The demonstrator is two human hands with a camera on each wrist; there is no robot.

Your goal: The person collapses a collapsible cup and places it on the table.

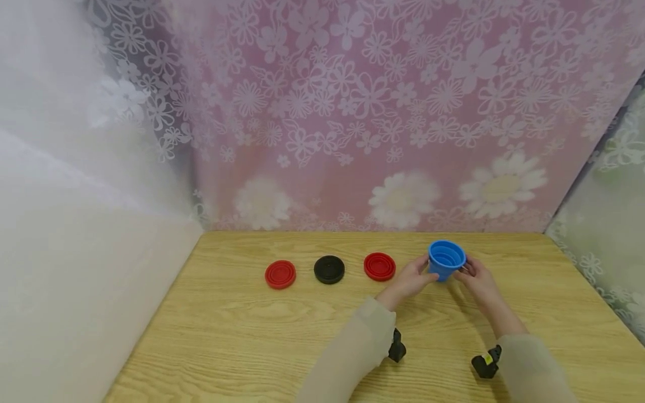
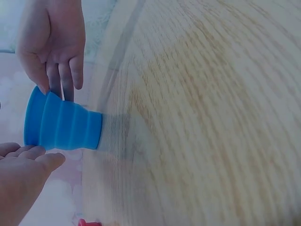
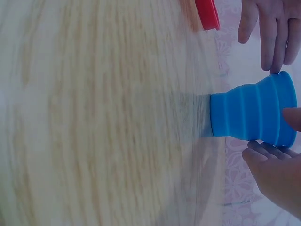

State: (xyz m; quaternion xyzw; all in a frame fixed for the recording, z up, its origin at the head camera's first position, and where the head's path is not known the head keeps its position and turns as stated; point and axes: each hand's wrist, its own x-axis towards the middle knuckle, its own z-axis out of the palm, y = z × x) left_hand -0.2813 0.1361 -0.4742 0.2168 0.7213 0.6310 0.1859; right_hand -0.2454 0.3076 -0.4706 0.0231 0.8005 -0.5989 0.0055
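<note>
A blue collapsible cup [image 1: 446, 263], pulled out to its full stepped height, stands upright at the right of the table, mouth up. My left hand [image 1: 414, 277] is at its left side; in the left wrist view its fingers touch the rim, while the thumb [image 2: 56, 161] lies apart from the wall. From the other side my right hand [image 1: 481, 284] holds the cup. In the right wrist view a thumb [image 3: 292, 118] lies over the cup's upper wall, with fingers along its side. The cup partly hides the fingers of both hands.
Left of the cup, a flattened red cup [image 1: 379, 267], a flattened black cup [image 1: 329, 270] and another flattened red cup [image 1: 280, 274] lie in a row on the wooden table [image 1: 242, 341]. A flowered pink curtain [image 1: 322, 140] hangs behind the table's back edge.
</note>
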